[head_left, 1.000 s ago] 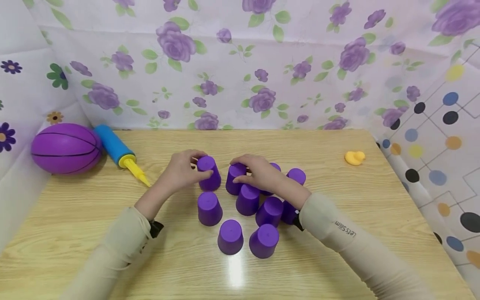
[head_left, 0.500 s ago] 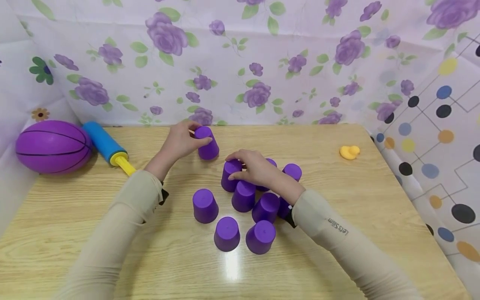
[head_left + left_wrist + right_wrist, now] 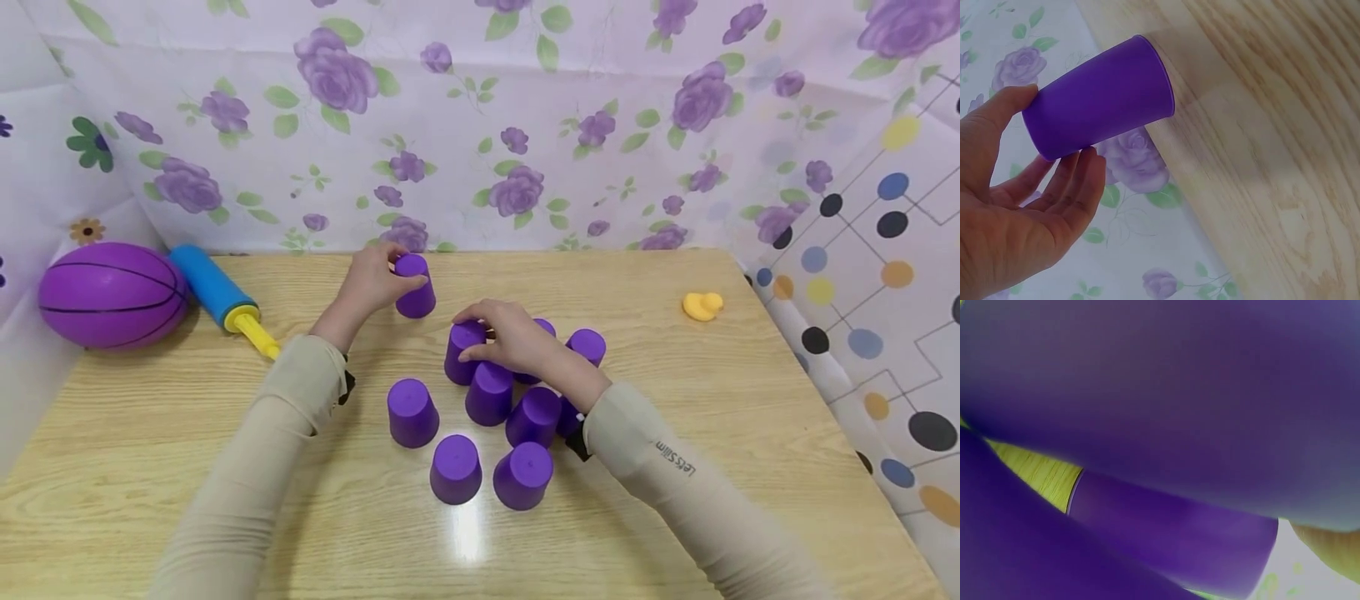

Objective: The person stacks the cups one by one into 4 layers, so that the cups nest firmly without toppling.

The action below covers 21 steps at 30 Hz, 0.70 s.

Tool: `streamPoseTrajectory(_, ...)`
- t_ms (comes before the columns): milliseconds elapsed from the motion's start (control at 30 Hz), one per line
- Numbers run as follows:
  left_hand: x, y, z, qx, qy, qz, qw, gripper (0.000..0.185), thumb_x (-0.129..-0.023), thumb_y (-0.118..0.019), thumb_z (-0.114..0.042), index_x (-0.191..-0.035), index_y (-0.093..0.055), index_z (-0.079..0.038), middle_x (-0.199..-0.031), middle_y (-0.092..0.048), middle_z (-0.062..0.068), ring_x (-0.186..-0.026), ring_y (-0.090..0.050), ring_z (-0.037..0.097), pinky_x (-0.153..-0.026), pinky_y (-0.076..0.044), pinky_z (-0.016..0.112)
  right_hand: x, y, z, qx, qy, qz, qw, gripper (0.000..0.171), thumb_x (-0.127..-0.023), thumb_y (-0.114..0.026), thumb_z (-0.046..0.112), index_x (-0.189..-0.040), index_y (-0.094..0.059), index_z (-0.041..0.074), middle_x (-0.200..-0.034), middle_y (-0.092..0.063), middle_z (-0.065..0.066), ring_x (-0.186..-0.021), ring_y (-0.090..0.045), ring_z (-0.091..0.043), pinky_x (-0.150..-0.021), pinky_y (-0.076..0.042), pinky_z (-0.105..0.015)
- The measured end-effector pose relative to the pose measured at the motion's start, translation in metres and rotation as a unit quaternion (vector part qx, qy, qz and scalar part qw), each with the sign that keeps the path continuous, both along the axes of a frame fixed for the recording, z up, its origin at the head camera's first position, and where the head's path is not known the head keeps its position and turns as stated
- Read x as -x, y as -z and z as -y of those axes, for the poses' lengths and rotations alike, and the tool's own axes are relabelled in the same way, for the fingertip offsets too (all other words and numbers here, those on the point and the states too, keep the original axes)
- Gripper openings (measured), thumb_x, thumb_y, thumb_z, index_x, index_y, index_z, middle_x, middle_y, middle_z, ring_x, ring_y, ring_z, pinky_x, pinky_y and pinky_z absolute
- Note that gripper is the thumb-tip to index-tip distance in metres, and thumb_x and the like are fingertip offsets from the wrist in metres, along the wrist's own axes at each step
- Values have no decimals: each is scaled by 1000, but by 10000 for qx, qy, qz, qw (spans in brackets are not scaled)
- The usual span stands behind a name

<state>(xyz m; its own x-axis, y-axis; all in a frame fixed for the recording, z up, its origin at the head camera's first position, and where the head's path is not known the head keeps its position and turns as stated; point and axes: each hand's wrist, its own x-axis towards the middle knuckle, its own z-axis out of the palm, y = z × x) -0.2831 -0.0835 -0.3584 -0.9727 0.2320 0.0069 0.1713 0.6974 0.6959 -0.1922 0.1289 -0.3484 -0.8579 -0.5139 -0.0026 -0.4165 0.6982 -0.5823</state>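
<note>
My left hand (image 3: 386, 273) grips an upside-down purple cup (image 3: 415, 287) near the table's far edge, apart from the others. In the left wrist view the thumb and fingers (image 3: 1079, 172) pinch that purple cup (image 3: 1100, 97) at its closed end, and its rim meets the wood close to the flowered cloth. My right hand (image 3: 498, 333) curls over the top of another purple cup (image 3: 461, 354) at the back of a cluster of several upside-down cups (image 3: 487, 417). The right wrist view is filled by blurred purple cups (image 3: 1160, 394).
A purple ball (image 3: 112, 293) and a blue-and-yellow pump (image 3: 221, 296) lie at the far left of the wooden table (image 3: 750, 400). A small yellow duck (image 3: 701, 306) sits at the far right. Flowered cloth (image 3: 525, 125) walls the back and sides.
My left hand has carried its cup from the cluster away to the far side of the table, where it has stayed for the last half second. The right hand has kept its place.
</note>
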Motion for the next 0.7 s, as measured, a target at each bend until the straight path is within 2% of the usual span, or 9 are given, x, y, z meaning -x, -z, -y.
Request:
streamPoseTrajectory(133, -6, -4, 5, 289, -5, 49, 9996, 66, -80, -72, -32, -132, -44, -2, -125, -50, 24, -112, -50, 37, -90, -46, 47, 0, 0, 3, 98, -48, 45, 9999, 45, -80, -74, 20, -120, -60, 3, -119, -61, -12, -107, -60, -27, -87, -52, -35)
streamPoseTrajectory(233, -15, -7, 8, 533, 39, 146, 9985, 86, -79, -72, -40, -145, -25, -10, -138, -35, 28, -124, -39, 42, -97, -39, 56, 0, 1, 3, 178, -74, 72, 9998, 46, -80, -74, 19, -120, -59, 3, -119, -60, -12, -107, -60, -28, -88, -52, -35)
streamPoseTrajectory(300, -26, -11, 9, 674, 90, 122, 9976, 97, -79, -70, -45, -149, -11, -14, -143, -24, 29, -130, -30, 44, -101, -34, 59, 0, 1, 1, 207, -42, 75, 9997, 46, -80, -74, 19, -120, -59, 3, -120, -60, -12, -108, -60, -29, -88, -52, -34)
streamPoseTrajectory(400, -54, -17, 9, 671, 239, -28, 9975, 97, -82, -68, -46, -150, -8, -11, -145, -19, 29, -132, -25, 45, -104, -29, 60, 1, 3, -1, 143, 65, 65, 9999, 46, -80, -74, 20, -121, -59, 3, -121, -60, -11, -108, -60, -29, -88, -52, -33)
streamPoseTrajectory(500, -92, -18, 9, 468, 463, -237, 9975, 84, -84, -66, -41, -145, -23, -3, -143, -28, 26, -132, -29, 41, -107, -29, 56, 1, 3, -1, 44, 125, 23, 9999, 46, -80, -74, 21, -121, -59, 3, -121, -60, -11, -107, -60, -29, -87, -52, -32)
streamPoseTrajectory(600, -130, -12, 11, 167, 569, -283, 9978, 66, -85, -67, -35, -133, -40, 0, -134, -41, 20, -125, -40, 37, -102, -36, 51, -1, 0, 2, -125, 47, -84, 9999, 47, -81, -73, 21, -121, -59, 2, -121, -61, -12, -106, -60, -28, -86, -53, -31)
streamPoseTrajectory(700, -161, -4, 11, -155, 449, -278, 9985, 58, -83, -70, -33, -125, -47, -1, -127, -49, 16, -117, -47, 34, -96, -42, 48, -6, -4, 4, -555, -87, -310, 9979, 47, -84, -70, 23, -123, -56, 1, -120, -61, -14, -108, -59, -28, -89, -51, -33)
